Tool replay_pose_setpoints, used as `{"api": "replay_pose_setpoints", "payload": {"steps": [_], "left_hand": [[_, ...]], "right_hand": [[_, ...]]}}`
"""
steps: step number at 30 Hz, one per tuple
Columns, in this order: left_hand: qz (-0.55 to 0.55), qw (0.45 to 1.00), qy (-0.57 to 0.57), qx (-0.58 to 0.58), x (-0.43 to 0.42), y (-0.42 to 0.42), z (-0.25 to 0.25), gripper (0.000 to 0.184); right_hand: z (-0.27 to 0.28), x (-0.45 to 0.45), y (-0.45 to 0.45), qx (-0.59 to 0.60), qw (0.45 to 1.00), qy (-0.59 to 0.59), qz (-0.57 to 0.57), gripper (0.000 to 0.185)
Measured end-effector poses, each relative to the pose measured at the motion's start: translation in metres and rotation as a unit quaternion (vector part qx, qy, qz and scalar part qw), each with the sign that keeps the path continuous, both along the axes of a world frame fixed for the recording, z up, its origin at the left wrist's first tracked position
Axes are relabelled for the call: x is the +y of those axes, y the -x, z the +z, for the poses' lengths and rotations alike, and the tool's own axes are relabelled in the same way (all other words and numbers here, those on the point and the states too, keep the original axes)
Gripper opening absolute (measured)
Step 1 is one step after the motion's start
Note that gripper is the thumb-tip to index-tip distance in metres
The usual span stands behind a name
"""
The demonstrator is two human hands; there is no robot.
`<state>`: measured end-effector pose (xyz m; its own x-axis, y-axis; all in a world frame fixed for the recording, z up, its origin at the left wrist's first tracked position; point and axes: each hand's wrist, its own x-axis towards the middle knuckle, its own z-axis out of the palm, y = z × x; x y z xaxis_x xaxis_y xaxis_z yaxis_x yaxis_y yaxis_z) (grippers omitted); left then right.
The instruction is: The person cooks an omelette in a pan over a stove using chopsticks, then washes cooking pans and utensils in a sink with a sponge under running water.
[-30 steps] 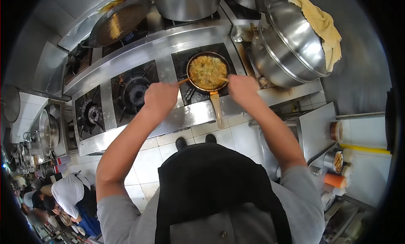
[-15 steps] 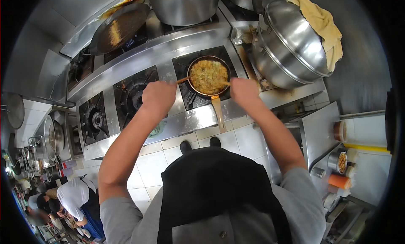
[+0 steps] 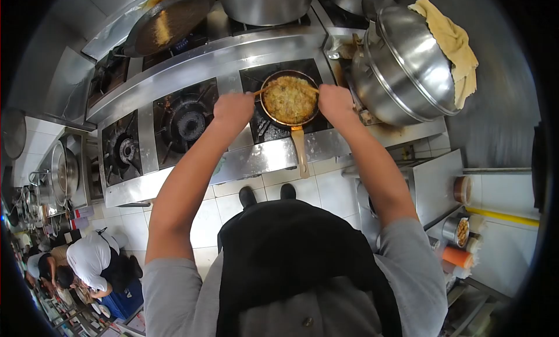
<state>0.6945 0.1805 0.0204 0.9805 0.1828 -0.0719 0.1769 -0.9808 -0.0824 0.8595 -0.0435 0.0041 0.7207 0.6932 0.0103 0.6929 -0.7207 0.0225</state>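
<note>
A round, dark frying pan (image 3: 278,123) holds lumpy golden-brown food (image 3: 289,102); left hand (image 3: 234,111) at nine o'clock, right hand (image 3: 336,104) at three, each gripping a slim brown stick (image 3: 262,92).

The head camera looks forward and down over the hands (image 3: 234,111) (image 3: 336,103).

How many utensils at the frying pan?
2: left utensil in the left hand, at the frying pan's left side; right utensil in the right hand, at its right side. Food could hide more.
</note>
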Motion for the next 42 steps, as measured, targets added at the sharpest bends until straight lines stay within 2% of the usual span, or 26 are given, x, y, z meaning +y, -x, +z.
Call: {"api": "replay_pose_setpoints", "payload": {"steps": [4,6,9,13,15,18,19,21,25,28,29,30,31,32,33,34,35,36,37,38,40,41,42], "left_hand": [[-0.002,0.999,0.015,-0.034,-0.004,0.014,0.018,0.031],[0.01,0.999,0.026,-0.04,-0.009,0.028,0.026,0.028],[0.008,0.999,0.021,-0.031,-0.002,0.025,-0.004,0.027],[0.019,0.998,0.048,-0.04,-0.01,0.039,0.023,0.028],[0.02,0.999,0.043,-0.023,-0.02,0.05,0.03,0.031],[0.018,0.999,0.051,0.002,-0.014,0.048,-0.002,0.034],[0.018,0.999,0.051,0.001,-0.014,0.05,0.002,0.034],[0.033,0.998,0.061,-0.007,-0.017,0.058,0.008,0.039],[0.053,0.997,0.055,-0.017,-0.025,0.075,0.003,0.041],[0.031,0.998,0.057,0.004,-0.021,0.075,-0.004,0.044],[0.049,0.995,0.085,-0.028,-0.025,0.08,0.002,0.038],[0.065,0.99,0.115,-0.055,-0.031,0.088,0.005,0.032],[0.06,0.99,0.111,-0.056,-0.037,0.09,0.005,0.032],[0.19,0.894,0.406,-0.033,-0.046,0.088,0.002,0.026],[0.299,0.694,0.655,-0.003,-0.056,0.088,-0.005,0.021],[0.281,0.632,0.721,-0.036,-0.071,0.09,-0.042,0.021],[0.261,0.564,0.781,-0.07,-0.087,0.088,-0.072,0.022],[0.272,0.507,0.816,-0.056,-0.106,0.082,-0.069,0.022],[0.282,0.449,0.847,-0.041,-0.122,0.075,-0.063,0.022],[0.278,0.454,0.845,-0.04,-0.127,0.071,-0.059,0.022],[0.318,0.396,0.861,-0.035,-0.132,0.073,-0.053,0.022],[0.317,0.401,0.859,-0.03,-0.127,0.078,-0.054,0.022],[0.306,0.4,0.863,-0.037,-0.118,0.085,-0.057,0.023]], "right_hand": [[0.016,-0.014,0.006,-0.002,1.0,0.013,-0.003,0.011],[0.02,-0.023,0.013,0.006,0.998,-0.002,-0.056,0.01],[0.01,-0.02,0.019,0.006,1.0,0.02,-0.02,0.01],[0.011,-0.027,0.02,-0.024,1.0,0.012,-0.015,0.011],[0.023,-0.026,0.035,0.011,0.999,0.01,-0.042,0.013],[-0.012,-0.025,0.034,0.02,1.0,-0.001,0.009,0.014],[-0.006,-0.027,0.036,0.019,1.0,-0.002,0.009,0.014],[0.004,-0.036,0.041,0.021,0.998,-0.005,-0.059,0.013],[0.006,-0.061,0.054,0.039,0.995,0.009,-0.092,0.015],[-0.017,-0.075,0.058,0.075,0.994,-0.026,-0.072,0.018],[-0.022,-0.081,0.059,0.089,0.984,-0.105,-0.112,0.019],[-0.029,-0.09,0.066,0.106,0.966,-0.181,-0.152,0.021],[-0.03,-0.093,0.074,0.259,0.909,-0.256,-0.203,0.02],[-0.031,-0.09,0.083,0.401,0.821,-0.325,-0.244,0.02],[-0.039,-0.079,0.098,0.496,0.712,-0.407,-0.285,0.018],[-0.051,-0.062,0.116,0.578,0.583,-0.475,-0.316,0.018],[-0.071,-0.045,0.131,0.594,0.535,-0.521,-0.297,0.017],[-0.086,-0.027,0.145,0.607,0.484,-0.566,-0.277,0.017],[-0.051,-0.012,0.16,0.681,0.377,-0.541,-0.318,0.019],[-0.053,-0.003,0.164,0.658,0.464,-0.501,-0.317,0.018],[-0.082,-0.002,0.168,0.629,0.54,-0.46,-0.318,0.018],[-0.125,-0.005,0.165,0.487,0.681,-0.483,-0.257,0.023],[-0.149,-0.008,0.164,0.322,0.793,-0.483,-0.186,0.029]]}}
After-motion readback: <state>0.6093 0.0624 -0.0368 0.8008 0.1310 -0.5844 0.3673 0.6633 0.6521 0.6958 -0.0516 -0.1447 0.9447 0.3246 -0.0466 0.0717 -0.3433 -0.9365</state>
